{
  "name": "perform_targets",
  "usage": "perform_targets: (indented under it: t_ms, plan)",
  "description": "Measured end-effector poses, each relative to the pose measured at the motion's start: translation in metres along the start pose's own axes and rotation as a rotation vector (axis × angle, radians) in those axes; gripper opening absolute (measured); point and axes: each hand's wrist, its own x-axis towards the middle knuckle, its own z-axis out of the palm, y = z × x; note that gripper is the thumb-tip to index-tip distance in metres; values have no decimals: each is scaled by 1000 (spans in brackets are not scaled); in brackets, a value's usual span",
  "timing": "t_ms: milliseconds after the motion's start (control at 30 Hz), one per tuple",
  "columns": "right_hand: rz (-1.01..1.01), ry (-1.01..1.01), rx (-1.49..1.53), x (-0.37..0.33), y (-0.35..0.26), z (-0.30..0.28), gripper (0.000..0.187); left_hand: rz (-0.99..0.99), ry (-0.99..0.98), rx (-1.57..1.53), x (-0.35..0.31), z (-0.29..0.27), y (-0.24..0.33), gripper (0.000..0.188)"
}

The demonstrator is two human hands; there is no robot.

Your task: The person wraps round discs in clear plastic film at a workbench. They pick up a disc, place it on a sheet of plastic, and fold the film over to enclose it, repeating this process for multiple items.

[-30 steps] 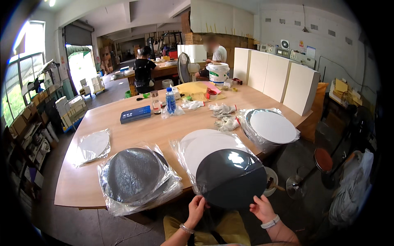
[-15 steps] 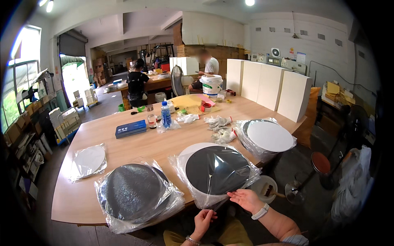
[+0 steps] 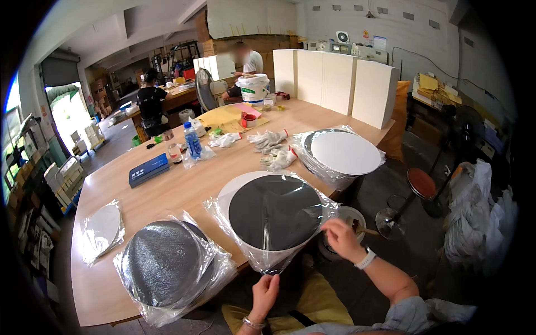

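Observation:
A dark round disc (image 3: 279, 215) lies in a clear plastic bag (image 3: 267, 258) at the table's near edge, over a pale disc (image 3: 228, 190) that shows at its left. My left hand (image 3: 264, 293) is closed, pinching the gathered near end of the bag below the table edge. Beside the bag's right edge is my right hand (image 3: 341, 239), its fingers curled in. What they hold, if anything, is not clear. Left of this, a second bagged dark disc (image 3: 167, 262) carries wrinkled film.
A bagged stack topped by a white disc (image 3: 346, 152) sits at the right, a small bagged white disc (image 3: 104, 228) at the left. Farther back are gloves (image 3: 268, 142), a blue box (image 3: 149, 170), a bottle (image 3: 192, 139), a bucket (image 3: 254, 89) and white blocks (image 3: 374, 95). Two people work behind.
My right hand has moved from the bag's near edge up along its right side, its open fingers now curled. My left hand has come to the bag's near end. The view has shifted.

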Motion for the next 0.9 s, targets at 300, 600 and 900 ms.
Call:
perform_targets:
  t_ms: [300, 600, 900]
  plan:
    - [-301, -37, -428, 24, 67, -22, 11, 714, -75, 713, 37, 1, 92, 35]
    - [-248, 106, -218, -2, 92, -34, 29, 738, -75, 1093, 37, 5, 59, 17]
    - [-296, -136, 81, 31, 142, -48, 21, 812, 111, 1001, 22, -6, 42, 19]
